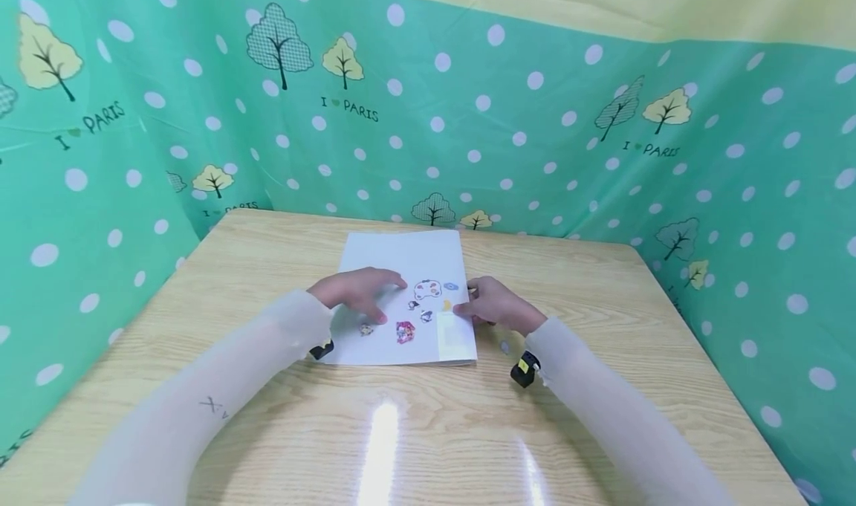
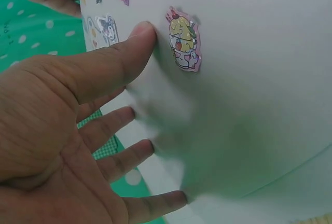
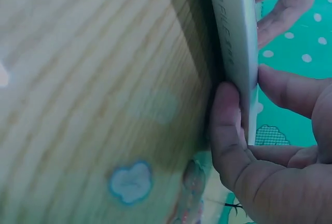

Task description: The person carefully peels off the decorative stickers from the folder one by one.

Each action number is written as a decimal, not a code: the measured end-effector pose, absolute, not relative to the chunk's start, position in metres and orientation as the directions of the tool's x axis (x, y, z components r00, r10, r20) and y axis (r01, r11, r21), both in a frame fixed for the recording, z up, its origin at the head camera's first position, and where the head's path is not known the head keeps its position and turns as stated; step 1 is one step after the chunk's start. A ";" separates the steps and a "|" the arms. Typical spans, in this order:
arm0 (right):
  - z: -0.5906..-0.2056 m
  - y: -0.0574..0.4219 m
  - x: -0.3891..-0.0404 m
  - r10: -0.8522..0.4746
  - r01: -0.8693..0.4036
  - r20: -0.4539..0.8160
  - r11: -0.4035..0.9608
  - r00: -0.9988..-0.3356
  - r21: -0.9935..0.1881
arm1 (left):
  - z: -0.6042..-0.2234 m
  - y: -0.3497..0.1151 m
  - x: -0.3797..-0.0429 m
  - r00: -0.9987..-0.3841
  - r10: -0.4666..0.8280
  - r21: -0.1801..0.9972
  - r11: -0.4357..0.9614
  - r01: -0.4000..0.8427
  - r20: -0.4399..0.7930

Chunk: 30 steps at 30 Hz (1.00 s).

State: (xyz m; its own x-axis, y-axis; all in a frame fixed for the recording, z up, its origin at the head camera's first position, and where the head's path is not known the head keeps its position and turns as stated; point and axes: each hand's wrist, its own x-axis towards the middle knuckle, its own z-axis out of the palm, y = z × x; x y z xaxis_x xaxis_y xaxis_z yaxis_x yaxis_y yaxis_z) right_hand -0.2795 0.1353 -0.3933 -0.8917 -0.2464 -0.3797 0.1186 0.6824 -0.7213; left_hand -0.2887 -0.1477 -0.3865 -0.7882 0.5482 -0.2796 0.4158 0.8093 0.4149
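Since I only have the cameras to go by, I start with the white file (image 1: 401, 250), which lies at the centre of the frame in the head view, toward the far side of the table (image 1: 321, 432). The left hand (image 1: 364, 290) is spread over its left half, fingers parted and fairly straight, gripping nothing; the fingertips meet the cover or hover just over it, and I cannot tell how firmly they press. To my eye that spread serves to steady the cover. The right hand (image 1: 496, 304) pinches the spine at the file's right edge: in the right wrist view one digit sits on the table side and another bears on the upper face, so I read it as a hold on the thick edge, probably the stiffest part. Stickers dot the cover between the hands, among them a pink sticker (image 1: 405, 332) near the lower middle and a controller-shaped sticker (image 1: 427, 290) higher up. The left thumb lies just beside a yellow character sticker (image 2: 184, 40). One cloud-shaped sticker (image 3: 130, 182) sits apart on the table, lower left in the right wrist view, held by neither hand.
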 end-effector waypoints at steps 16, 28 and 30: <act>-0.385 0.121 -0.279 -0.400 -0.312 -0.152 0.859 -0.904 -0.405 | -0.388 -0.144 -0.285 -0.799 0.534 0.411 0.817 0.403 -0.277; -0.383 0.122 -0.278 -0.568 -0.491 -0.160 0.797 -0.807 -0.352 | -0.386 -0.146 -0.282 -0.793 0.563 0.408 0.797 0.445 -0.233; -0.385 0.122 -0.279 -0.567 -0.492 -0.158 0.798 -0.808 -0.348 | -0.387 -0.148 -0.283 -0.798 0.563 0.408 0.795 0.449 -0.218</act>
